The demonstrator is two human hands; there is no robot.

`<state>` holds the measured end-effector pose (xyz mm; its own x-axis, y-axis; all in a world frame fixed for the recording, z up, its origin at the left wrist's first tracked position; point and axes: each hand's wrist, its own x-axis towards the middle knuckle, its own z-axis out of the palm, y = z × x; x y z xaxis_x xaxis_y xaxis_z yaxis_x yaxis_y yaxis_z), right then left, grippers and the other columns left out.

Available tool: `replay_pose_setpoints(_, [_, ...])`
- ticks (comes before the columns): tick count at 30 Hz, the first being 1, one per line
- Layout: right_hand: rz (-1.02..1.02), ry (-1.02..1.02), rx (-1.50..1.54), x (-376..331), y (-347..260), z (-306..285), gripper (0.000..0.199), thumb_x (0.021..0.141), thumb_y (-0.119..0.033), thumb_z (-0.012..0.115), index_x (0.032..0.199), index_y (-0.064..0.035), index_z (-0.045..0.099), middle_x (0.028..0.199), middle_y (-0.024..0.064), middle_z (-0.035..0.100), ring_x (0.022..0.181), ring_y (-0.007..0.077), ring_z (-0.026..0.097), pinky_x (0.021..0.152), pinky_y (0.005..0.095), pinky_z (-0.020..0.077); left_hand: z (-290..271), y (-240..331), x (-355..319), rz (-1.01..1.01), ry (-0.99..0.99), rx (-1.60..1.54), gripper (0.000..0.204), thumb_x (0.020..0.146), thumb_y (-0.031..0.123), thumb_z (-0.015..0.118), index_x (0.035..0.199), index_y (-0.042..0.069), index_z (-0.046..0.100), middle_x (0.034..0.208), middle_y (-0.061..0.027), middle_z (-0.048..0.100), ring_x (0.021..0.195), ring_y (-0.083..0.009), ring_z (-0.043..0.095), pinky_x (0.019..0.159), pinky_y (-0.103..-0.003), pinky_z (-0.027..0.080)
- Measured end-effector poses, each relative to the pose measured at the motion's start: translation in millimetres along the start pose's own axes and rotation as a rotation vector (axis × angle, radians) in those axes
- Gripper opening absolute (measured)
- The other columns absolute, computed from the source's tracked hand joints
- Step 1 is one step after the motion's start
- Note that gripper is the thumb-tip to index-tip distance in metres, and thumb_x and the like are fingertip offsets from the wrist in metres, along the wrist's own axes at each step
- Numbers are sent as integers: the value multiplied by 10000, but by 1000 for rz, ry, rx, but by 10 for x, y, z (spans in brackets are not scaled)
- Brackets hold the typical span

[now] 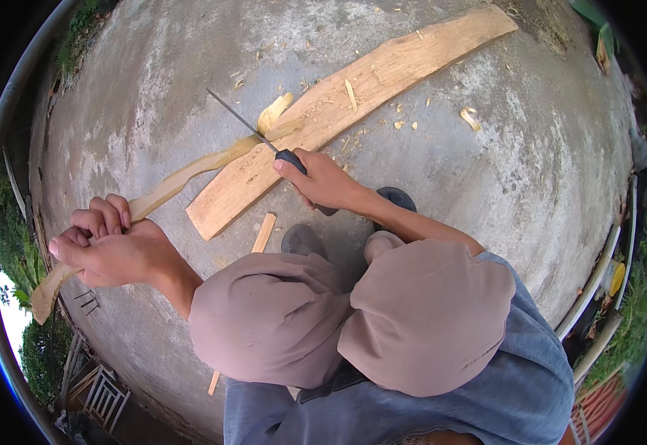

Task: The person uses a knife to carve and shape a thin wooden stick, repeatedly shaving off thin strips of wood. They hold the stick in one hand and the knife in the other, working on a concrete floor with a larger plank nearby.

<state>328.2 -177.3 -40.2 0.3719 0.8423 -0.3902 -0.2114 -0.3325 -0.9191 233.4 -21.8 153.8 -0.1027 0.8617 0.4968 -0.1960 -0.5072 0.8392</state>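
My left hand is closed round a long, slightly wavy wooden stick near its lower left end. The stick's far end rests over a thick wooden plank that lies slantwise on the ground. In my right hand is a knife, gripped by its black handle. The thin dark blade crosses the stick and points up and left. A curled wood shaving stands beside the blade, at the stick's far end.
Wood chips lie on the plank and on the concrete floor, among them a larger curled shaving at the right. A narrow wooden strip lies by my feet. Pipes and plants edge the floor at the right.
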Motion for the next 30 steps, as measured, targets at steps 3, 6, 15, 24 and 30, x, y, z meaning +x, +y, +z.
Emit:
replay_pose_setpoints(3, [13, -14, 52, -67, -70, 18, 487, 1051, -437, 584, 1005, 47, 565, 678, 199, 628, 627, 369, 666, 615, 475, 517, 73, 13, -88, 61, -26, 7, 424, 1068, 309, 446, 717, 161, 260, 579, 1, 273, 475, -111, 217, 441, -285, 213])
replay_pose_setpoints(6, [-412, -50, -333, -216, -246, 76, 466, 1049, -420, 591, 1013, 44, 566, 706, 228, 648, 662, 409, 681, 616, 471, 521, 92, 41, -51, 52, -5, 31, 427, 1070, 307, 441, 715, 157, 257, 579, 0, 269, 475, -111, 219, 448, -290, 217])
replay_pose_setpoints(15, [48, -34, 139, 95, 110, -45, 481, 1050, -430, 586, 1002, 49, 581, 705, 234, 636, 640, 401, 663, 629, 479, 524, -28, -8, 31, -6, 7, -10, 414, 1062, 280, 450, 718, 160, 253, 576, -2, 262, 479, -119, 225, 458, -290, 227])
replay_pose_setpoints(24, [-146, 155, -375, 34, 236, -77, 457, 1048, -430, 588, 993, 24, 585, 730, 223, 654, 678, 402, 674, 634, 485, 513, 73, -11, -44, 20, -31, -21, 391, 1033, 252, 471, 720, 158, 257, 570, -1, 267, 478, -114, 219, 453, -284, 218])
replay_pose_setpoints(30, [21, 58, -78, 61, 163, -96, 497, 1047, -453, 588, 981, 40, 571, 677, 218, 626, 643, 392, 666, 627, 483, 510, 2, 2, 2, -6, 20, -20, 393, 1043, 242, 465, 722, 162, 252, 573, 1, 259, 483, -116, 215, 462, -292, 207])
